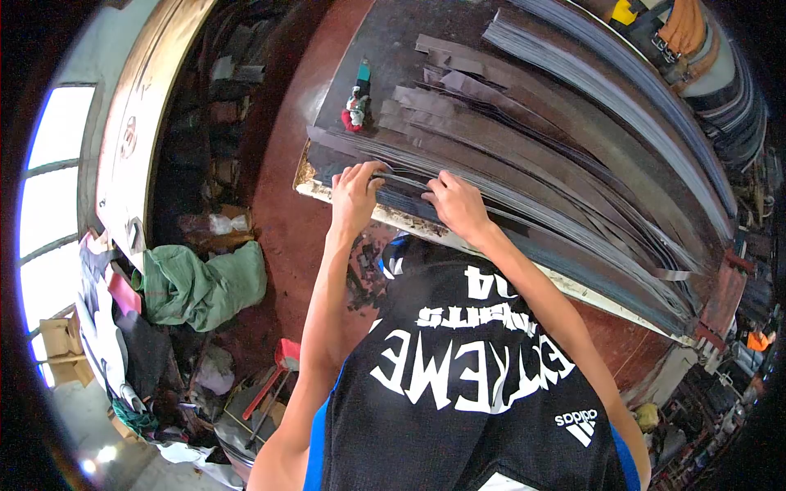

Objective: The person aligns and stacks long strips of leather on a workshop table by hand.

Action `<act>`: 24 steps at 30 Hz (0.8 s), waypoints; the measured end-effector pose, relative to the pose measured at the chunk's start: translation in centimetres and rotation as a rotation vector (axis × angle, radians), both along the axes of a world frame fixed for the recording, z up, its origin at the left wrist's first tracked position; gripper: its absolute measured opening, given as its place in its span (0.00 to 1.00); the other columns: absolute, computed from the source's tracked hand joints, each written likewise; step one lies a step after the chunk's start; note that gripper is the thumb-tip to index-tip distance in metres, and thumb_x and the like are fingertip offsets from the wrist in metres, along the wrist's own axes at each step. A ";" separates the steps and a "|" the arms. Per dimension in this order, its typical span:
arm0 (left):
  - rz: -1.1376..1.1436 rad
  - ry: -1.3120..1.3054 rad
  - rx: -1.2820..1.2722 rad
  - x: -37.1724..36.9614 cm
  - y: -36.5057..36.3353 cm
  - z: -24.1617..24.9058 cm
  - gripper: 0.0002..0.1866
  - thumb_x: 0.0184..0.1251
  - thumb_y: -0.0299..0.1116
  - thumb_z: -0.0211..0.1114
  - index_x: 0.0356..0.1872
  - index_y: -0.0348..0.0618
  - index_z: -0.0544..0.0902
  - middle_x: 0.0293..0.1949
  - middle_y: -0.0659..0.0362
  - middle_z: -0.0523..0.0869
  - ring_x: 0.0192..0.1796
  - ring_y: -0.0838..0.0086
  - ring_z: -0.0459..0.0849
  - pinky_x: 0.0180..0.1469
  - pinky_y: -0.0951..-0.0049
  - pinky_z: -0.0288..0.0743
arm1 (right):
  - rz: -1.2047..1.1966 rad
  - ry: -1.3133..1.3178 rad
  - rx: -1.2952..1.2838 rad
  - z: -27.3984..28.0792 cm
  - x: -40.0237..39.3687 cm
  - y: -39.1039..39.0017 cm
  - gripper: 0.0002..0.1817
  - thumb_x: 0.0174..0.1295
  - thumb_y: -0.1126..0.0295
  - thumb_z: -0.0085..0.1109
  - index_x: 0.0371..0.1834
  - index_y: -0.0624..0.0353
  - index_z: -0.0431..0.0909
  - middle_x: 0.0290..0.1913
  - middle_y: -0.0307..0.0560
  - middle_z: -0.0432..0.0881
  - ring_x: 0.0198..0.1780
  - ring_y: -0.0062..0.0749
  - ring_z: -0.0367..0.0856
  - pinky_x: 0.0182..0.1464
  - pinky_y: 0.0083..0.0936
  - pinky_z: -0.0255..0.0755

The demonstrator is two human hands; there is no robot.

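At the near edge of the table, my left hand (355, 198) has its fingers pinched on a thin dark strip (403, 179). A short way to the right, my right hand (461, 206) is closed on the same strip, thumb and fingertips together. Both hands rest over a long stack of grey strips (524, 192) that runs along the table's front side. Beyond it lie loose brown-grey strips (483, 110), fanned out and overlapping. A green-handled tool (363, 75) with a red and white wrapped end lies past my left hand.
A thick stack of strips (589, 69) lies along the table's far side. Orange-brown belts (681, 33) with buckles are at the upper right. On the left are a green sack (201, 282), a red-handled dustpan (285, 353) and a wooden board (135, 123). Dark scraps (364, 274) litter the red floor.
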State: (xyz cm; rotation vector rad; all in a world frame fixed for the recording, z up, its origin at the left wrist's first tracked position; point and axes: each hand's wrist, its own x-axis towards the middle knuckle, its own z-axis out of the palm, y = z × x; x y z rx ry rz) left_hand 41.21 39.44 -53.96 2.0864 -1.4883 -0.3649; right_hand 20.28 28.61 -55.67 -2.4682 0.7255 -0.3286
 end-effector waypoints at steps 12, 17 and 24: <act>0.052 -0.082 -0.084 0.1 -0.1 -1.9 0.23 0.61 0.29 0.73 0.59 0.47 0.82 0.43 0.58 0.87 0.50 0.60 0.83 0.56 0.56 0.68 | -0.010 -0.032 -0.062 -0.2 0.6 0.2 0.10 0.63 0.63 0.68 0.41 0.55 0.81 0.39 0.48 0.79 0.45 0.46 0.85 0.44 0.41 0.81; 0.042 -0.064 -0.111 0.6 0.5 -2.1 0.19 0.59 0.29 0.74 0.52 0.47 0.83 0.43 0.57 0.87 0.51 0.59 0.83 0.56 0.56 0.69 | -0.010 -0.072 -0.088 -0.4 0.3 0.4 0.10 0.61 0.65 0.69 0.42 0.55 0.83 0.38 0.45 0.78 0.43 0.44 0.84 0.42 0.40 0.80; -0.009 -0.005 -0.137 1.2 0.6 -1.5 0.21 0.55 0.31 0.79 0.50 0.47 0.84 0.48 0.58 0.84 0.52 0.57 0.81 0.59 0.57 0.69 | -0.023 -0.089 -0.095 0.0 0.3 0.6 0.10 0.59 0.67 0.70 0.43 0.55 0.85 0.38 0.44 0.78 0.42 0.42 0.84 0.41 0.38 0.80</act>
